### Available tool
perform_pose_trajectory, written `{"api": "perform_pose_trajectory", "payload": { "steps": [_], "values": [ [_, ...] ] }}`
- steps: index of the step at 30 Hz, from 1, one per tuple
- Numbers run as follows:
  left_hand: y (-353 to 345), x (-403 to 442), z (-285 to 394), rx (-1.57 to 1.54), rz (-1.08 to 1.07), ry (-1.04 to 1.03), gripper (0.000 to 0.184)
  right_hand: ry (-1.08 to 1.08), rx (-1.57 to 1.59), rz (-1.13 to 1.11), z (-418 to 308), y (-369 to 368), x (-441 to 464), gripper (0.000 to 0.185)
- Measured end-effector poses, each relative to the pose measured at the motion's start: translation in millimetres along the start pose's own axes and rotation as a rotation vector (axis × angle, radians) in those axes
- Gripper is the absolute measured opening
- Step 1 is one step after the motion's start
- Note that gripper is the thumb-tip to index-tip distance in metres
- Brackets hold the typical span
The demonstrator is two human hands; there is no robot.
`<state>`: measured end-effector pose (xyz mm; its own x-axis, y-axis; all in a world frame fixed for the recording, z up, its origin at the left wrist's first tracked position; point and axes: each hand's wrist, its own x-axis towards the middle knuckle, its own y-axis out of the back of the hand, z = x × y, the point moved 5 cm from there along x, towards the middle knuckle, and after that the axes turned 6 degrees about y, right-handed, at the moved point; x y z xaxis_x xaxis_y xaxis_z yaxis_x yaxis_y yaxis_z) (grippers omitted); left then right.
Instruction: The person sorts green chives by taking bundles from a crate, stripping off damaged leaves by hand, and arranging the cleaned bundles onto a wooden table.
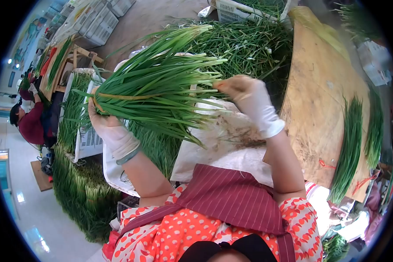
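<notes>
My gloved left hand (109, 131) is wrapped round the leafy end of a big loose bunch of garlic chives (153, 87). The leaves are long, flat and green, and the pale stem ends fan out to the right. A yellowish-brown strip (129, 96) lies across the bunch near my left hand. My gloved right hand (251, 98) is beside the stem ends with its fingers drawn together; the fingertips of the glove look soiled. Whether a stem is pinched between them I cannot make out. Below the bunch, a white sheet (196, 159) with dirt on it covers my lap.
Loose green trimmings (253, 52) are heaped ahead. On the right stands a wooden board (312, 100) with tied chive bundles (349, 144). Stacked chives (87, 196) and a white crate (89, 142) are at left. A co-worker (30, 118) sits at far left.
</notes>
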<state>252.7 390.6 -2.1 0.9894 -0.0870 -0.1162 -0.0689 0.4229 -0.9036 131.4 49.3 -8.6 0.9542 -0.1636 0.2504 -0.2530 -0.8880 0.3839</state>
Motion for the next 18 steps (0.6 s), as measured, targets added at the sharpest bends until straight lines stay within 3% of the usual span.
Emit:
{"api": "perform_pose_trajectory", "payload": {
  "steps": [3,5,8,10,11,13,14,15,18],
  "values": [
    [-11,-3,-10,-0.027,0.091,-0.047,0.028,0.139,-0.171,-0.176,-37,-42,11,0.024],
    [-12,-5,-14,0.016,0.079,-0.069,0.028,0.203,-0.315,-0.166,-46,-67,18,0.027],
    [-16,-7,-16,0.019,0.005,-0.071,0.029,0.194,-0.169,-0.118,-48,-85,23,0.024],
    [-20,-8,-18,-0.021,-0.052,-0.049,0.030,0.074,0.182,-0.137,-41,-90,26,0.019],
    [-21,-10,-17,0.024,0.014,-0.083,0.030,0.071,0.183,-0.137,-39,-88,27,0.019],
    [-23,-11,-15,0.067,0.086,-0.115,0.030,0.091,0.647,-0.086,-37,-77,26,0.014],
    [-22,-9,-13,0.098,0.147,-0.174,0.030,-0.071,0.827,-0.203,-50,-61,23,0.015],
    [-19,-8,-10,0.129,0.208,-0.231,0.030,-0.122,0.898,-0.307,-55,-47,21,0.013],
    [-14,-5,-5,0.118,0.203,-0.200,0.033,-0.015,0.890,-0.158,-53,-4,24,0.014]
  ]
}}
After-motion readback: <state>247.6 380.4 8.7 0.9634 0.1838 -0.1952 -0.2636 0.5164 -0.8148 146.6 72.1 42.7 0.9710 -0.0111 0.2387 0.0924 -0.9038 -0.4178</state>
